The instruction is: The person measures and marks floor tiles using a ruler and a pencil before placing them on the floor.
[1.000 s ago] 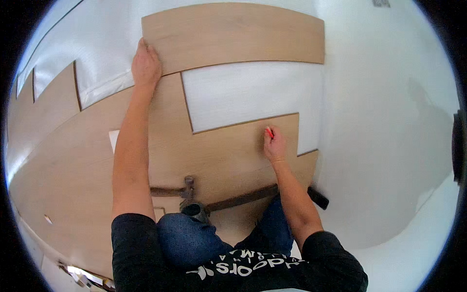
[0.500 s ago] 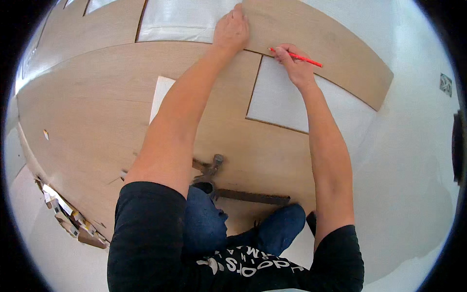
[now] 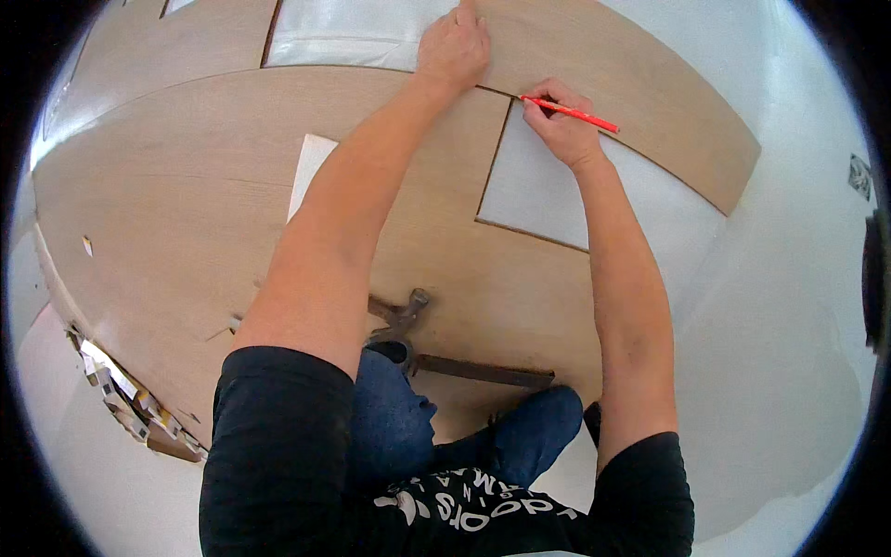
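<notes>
My left hand (image 3: 450, 51) rests on the left end of a loose light-wood plank (image 3: 631, 84), fingers bent against it, index finger reaching upward. My right hand (image 3: 561, 125) pinches a red pencil (image 3: 585, 118), its tip at the plank's lower edge beside the corner of an installed board. Beneath are the installed boards (image 3: 186, 167), with white underlayment (image 3: 534, 176) showing in a notch below the plank. A hammer (image 3: 404, 316) and a long dark metal bar (image 3: 483, 371) lie by my knees.
More underlayment (image 3: 343, 28) shows at the top left. A white wall (image 3: 770, 325) runs along the right, with a socket box (image 3: 858, 176). Offcuts and scraps (image 3: 139, 408) lie along the flooring's edge at the lower left. My jeans-covered knees (image 3: 538, 418) are bent beneath me.
Since a second ago my right hand has risen from the lower board to the plank's edge, pencil turned across it. The view has turned; over the last half second both hands have shifted only slightly.
</notes>
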Demonstrator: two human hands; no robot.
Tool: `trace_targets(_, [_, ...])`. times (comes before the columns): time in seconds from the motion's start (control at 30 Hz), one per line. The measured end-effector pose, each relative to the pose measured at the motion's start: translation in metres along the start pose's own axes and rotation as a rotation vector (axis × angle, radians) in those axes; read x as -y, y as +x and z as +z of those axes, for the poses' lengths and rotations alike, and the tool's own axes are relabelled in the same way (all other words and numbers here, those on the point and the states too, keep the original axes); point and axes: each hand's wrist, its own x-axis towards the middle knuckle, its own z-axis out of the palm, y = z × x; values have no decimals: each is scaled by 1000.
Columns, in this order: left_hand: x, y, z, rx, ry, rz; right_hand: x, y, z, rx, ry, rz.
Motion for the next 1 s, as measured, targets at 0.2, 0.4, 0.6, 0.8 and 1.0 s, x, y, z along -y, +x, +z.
trace_targets(0.2, [1, -1, 2, 20, 26, -46, 1, 1, 4, -15, 11, 11])
trace_targets(0.4, [4, -1, 5, -28, 34, 6, 0, 2, 5, -28, -35, -15])
trace_targets(0.6, [1, 0, 3, -17, 19, -5, -3, 2, 5, -15, -10, 13])
trace_targets(0.8, [1, 0, 6, -6, 70, -51, -1, 2, 5, -26, 5, 22])
trace_targets(1.0, [4, 1, 5, 8, 32, -36, 0, 1, 5, -22, 31, 44])
